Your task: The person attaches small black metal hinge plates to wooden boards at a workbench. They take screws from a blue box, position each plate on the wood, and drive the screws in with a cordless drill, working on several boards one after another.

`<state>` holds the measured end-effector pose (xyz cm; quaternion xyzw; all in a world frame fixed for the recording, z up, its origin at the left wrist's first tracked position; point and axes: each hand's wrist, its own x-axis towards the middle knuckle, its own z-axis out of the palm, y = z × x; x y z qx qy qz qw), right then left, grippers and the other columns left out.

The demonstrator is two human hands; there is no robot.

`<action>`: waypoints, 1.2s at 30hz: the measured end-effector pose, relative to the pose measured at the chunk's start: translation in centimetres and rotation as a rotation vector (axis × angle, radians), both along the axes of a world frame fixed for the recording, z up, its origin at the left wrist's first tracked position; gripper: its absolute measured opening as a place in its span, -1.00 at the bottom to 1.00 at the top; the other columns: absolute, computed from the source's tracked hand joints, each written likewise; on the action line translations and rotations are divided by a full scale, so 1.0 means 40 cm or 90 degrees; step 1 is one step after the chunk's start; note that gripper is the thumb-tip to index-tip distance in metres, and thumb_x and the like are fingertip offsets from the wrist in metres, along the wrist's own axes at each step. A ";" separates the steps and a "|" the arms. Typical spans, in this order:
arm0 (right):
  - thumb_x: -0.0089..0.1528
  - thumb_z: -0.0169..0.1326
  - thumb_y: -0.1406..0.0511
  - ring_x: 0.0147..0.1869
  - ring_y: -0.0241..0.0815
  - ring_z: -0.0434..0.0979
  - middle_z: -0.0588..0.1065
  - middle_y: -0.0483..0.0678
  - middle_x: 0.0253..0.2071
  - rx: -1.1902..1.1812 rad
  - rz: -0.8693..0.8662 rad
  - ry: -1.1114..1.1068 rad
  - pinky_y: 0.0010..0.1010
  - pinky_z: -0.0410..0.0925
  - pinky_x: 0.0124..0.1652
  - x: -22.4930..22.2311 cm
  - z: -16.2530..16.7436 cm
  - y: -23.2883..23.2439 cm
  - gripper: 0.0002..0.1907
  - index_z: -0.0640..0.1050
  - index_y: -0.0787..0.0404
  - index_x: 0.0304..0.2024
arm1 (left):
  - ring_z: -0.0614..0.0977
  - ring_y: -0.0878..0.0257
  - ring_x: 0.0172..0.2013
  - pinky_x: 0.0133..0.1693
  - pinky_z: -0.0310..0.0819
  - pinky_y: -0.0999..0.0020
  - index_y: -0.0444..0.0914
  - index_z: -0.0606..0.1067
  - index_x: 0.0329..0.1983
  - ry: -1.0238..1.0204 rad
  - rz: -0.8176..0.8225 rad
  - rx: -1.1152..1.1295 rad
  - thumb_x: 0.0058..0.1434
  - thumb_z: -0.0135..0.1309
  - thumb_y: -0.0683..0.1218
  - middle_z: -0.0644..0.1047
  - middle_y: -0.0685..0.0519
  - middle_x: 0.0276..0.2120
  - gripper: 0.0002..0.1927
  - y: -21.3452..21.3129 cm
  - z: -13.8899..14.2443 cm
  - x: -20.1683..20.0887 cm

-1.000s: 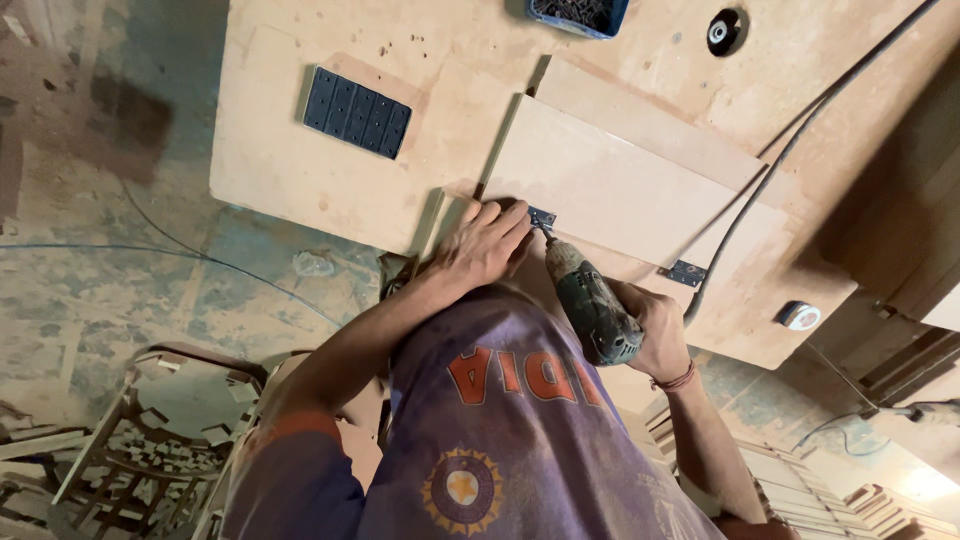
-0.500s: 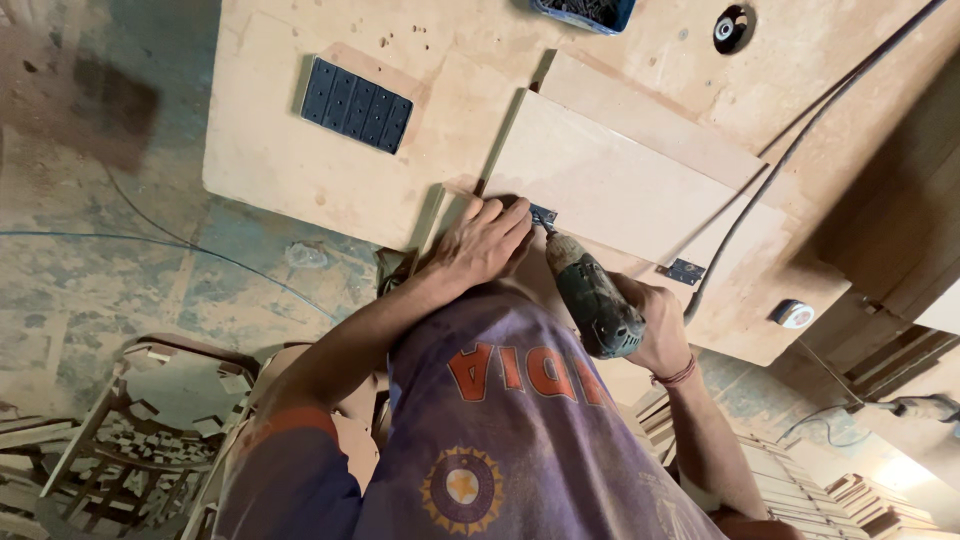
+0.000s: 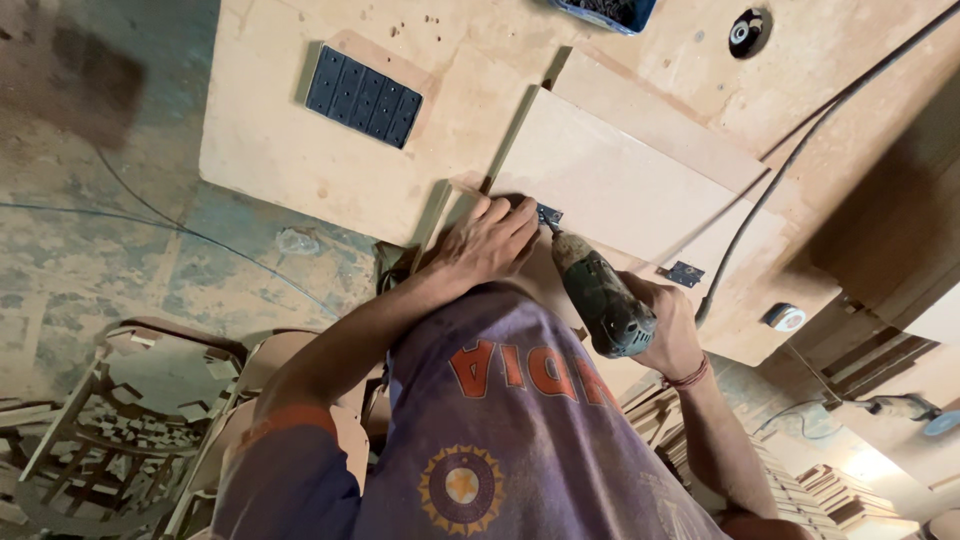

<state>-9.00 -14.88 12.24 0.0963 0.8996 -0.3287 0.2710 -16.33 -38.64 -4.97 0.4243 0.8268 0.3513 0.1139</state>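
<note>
My left hand (image 3: 487,240) presses flat on the near edge of a pale wooden board (image 3: 610,185), fingers beside a small dark metal hinge (image 3: 548,213). My right hand (image 3: 668,325) grips a dusty green power drill (image 3: 598,295). The drill's tip points at that hinge. A second dark hinge (image 3: 684,273) sits farther right along the same board edge. The board lies on a big wooden workbench (image 3: 300,160).
A dark blue ribbed block (image 3: 363,96) lies on the bench at the left. A black cable (image 3: 800,150) runs across the right side. A blue tray (image 3: 605,10), a round black part (image 3: 748,30) and a tape roll (image 3: 786,317) sit at the edges. Cut wooden pieces (image 3: 110,420) lie on the floor.
The view has shifted slightly. Both hands and the drill stay at the hinge, with no clear movement.
</note>
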 end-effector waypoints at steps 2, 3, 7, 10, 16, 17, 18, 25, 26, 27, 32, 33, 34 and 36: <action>-0.07 0.31 0.21 -0.38 0.04 0.66 0.60 0.17 -0.39 -0.014 -0.007 0.006 -0.26 0.45 -0.32 0.002 -0.003 -0.003 -0.43 0.61 0.30 -0.02 | 0.48 0.09 -0.13 -0.03 0.34 0.16 -0.35 0.56 -0.01 0.007 -0.009 -0.003 0.18 0.16 -0.07 0.50 -0.15 0.11 -0.64 0.000 -0.004 -0.004; -0.07 0.31 0.21 -0.39 0.01 0.67 0.60 0.16 -0.38 -0.021 -0.010 0.008 -0.27 0.46 -0.33 0.003 -0.004 -0.005 -0.42 0.60 0.31 -0.02 | 0.47 0.09 -0.14 -0.04 0.34 0.16 -0.37 0.56 0.00 0.010 -0.013 -0.005 0.18 0.16 -0.08 0.50 -0.16 0.11 -0.63 0.000 -0.005 -0.005; -0.06 0.32 0.21 -0.38 -0.01 0.69 0.62 0.14 -0.38 -0.020 -0.017 0.007 -0.29 0.46 -0.33 0.002 -0.002 -0.013 -0.46 0.62 0.29 -0.04 | 0.47 0.10 -0.14 -0.04 0.34 0.18 -0.36 0.56 -0.01 0.030 -0.010 -0.002 0.19 0.15 -0.08 0.51 -0.14 0.11 -0.65 0.000 -0.006 -0.008; -0.04 0.30 0.24 -0.36 0.00 0.69 0.61 0.15 -0.38 -0.014 -0.020 0.004 -0.28 0.46 -0.32 0.003 0.003 -0.017 -0.49 0.63 0.28 -0.04 | 0.47 0.11 -0.14 -0.05 0.34 0.19 -0.35 0.56 -0.01 0.030 -0.011 -0.010 0.20 0.14 -0.08 0.51 -0.13 0.11 -0.66 -0.002 -0.002 -0.008; -0.05 0.35 0.18 -0.36 0.02 0.68 0.61 0.15 -0.38 -0.013 -0.007 0.025 -0.28 0.45 -0.33 -0.001 0.006 -0.020 -0.46 0.63 0.29 -0.05 | 0.46 0.12 -0.16 -0.06 0.32 0.20 -0.33 0.57 -0.02 0.030 -0.012 -0.013 0.19 0.13 -0.08 0.52 -0.09 0.09 -0.67 -0.003 0.005 -0.014; -0.05 0.37 0.15 -0.36 0.02 0.67 0.60 0.15 -0.39 -0.013 -0.008 0.023 -0.27 0.45 -0.33 -0.002 0.005 -0.021 -0.45 0.63 0.29 -0.06 | 0.46 0.13 -0.15 -0.06 0.32 0.20 -0.33 0.57 -0.02 0.034 -0.009 -0.013 0.20 0.13 -0.08 0.52 -0.09 0.09 -0.67 -0.004 0.005 -0.014; -0.06 0.39 0.12 -0.37 0.03 0.67 0.60 0.16 -0.39 -0.013 -0.010 0.020 -0.27 0.45 -0.34 -0.001 0.006 -0.021 -0.43 0.63 0.29 -0.07 | 0.46 0.13 -0.15 -0.06 0.32 0.20 -0.34 0.57 -0.02 0.037 -0.007 -0.012 0.21 0.13 -0.08 0.51 -0.09 0.09 -0.68 -0.004 0.005 -0.013; -0.03 0.38 0.10 -0.39 0.00 0.67 0.61 0.13 -0.40 -0.009 -0.006 0.022 -0.28 0.44 -0.36 0.003 0.001 -0.018 -0.41 0.62 0.28 -0.04 | 0.46 0.14 -0.15 -0.06 0.32 0.21 -0.33 0.57 -0.01 0.041 -0.011 -0.013 0.22 0.14 -0.07 0.51 -0.07 0.10 -0.68 -0.002 -0.005 -0.008; -0.03 0.38 0.10 -0.40 -0.02 0.67 0.61 0.12 -0.40 -0.013 -0.008 0.022 -0.28 0.45 -0.36 0.004 0.000 -0.016 -0.41 0.62 0.28 -0.03 | 0.45 0.14 -0.15 -0.07 0.32 0.21 -0.33 0.57 -0.01 0.042 -0.014 -0.015 0.20 0.15 -0.07 0.51 -0.07 0.10 -0.66 -0.002 -0.007 -0.007; -0.03 0.38 0.10 -0.41 -0.05 0.68 0.61 0.11 -0.39 -0.017 -0.011 0.022 -0.29 0.45 -0.37 0.005 -0.001 -0.015 -0.41 0.62 0.27 -0.02 | 0.45 0.14 -0.16 -0.07 0.32 0.21 -0.34 0.57 -0.01 0.043 -0.016 -0.018 0.19 0.15 -0.06 0.51 -0.08 0.10 -0.65 -0.002 -0.010 -0.005; -0.05 0.35 0.14 -0.44 -0.04 0.65 0.60 0.12 -0.44 0.019 0.008 -0.007 -0.27 0.43 -0.39 0.001 -0.006 -0.007 -0.40 0.63 0.27 0.00 | 0.45 0.15 -0.17 -0.08 0.33 0.22 -0.34 0.56 -0.01 0.036 -0.012 -0.017 0.20 0.18 -0.04 0.50 -0.09 0.08 -0.65 0.001 -0.028 0.006; -0.06 0.33 0.16 -0.45 -0.04 0.64 0.60 0.12 -0.45 0.032 0.011 -0.020 -0.26 0.43 -0.39 -0.001 -0.009 -0.007 -0.39 0.63 0.28 0.02 | 0.46 0.15 -0.18 -0.09 0.33 0.21 -0.34 0.56 -0.02 0.032 -0.009 -0.014 0.20 0.18 -0.04 0.50 -0.10 0.08 -0.65 0.002 -0.032 0.006; -0.06 0.35 0.13 -0.49 -0.04 0.63 0.60 0.12 -0.46 0.034 0.015 -0.036 -0.26 0.42 -0.43 -0.004 -0.012 -0.005 -0.36 0.61 0.31 0.03 | 0.45 0.15 -0.20 -0.12 0.33 0.21 -0.32 0.56 -0.04 0.027 -0.008 -0.002 0.24 0.19 -0.04 0.50 -0.10 0.07 -0.69 0.004 -0.034 0.005; -0.06 0.39 0.07 -0.55 -0.03 0.61 0.61 0.13 -0.47 0.039 0.020 -0.070 -0.26 0.42 -0.49 -0.008 -0.015 -0.001 -0.27 0.56 0.37 0.04 | 0.45 0.15 -0.24 -0.17 0.33 0.19 -0.29 0.55 -0.09 0.017 -0.007 0.020 0.30 0.20 -0.04 0.51 -0.10 0.06 -0.75 0.008 -0.032 -0.001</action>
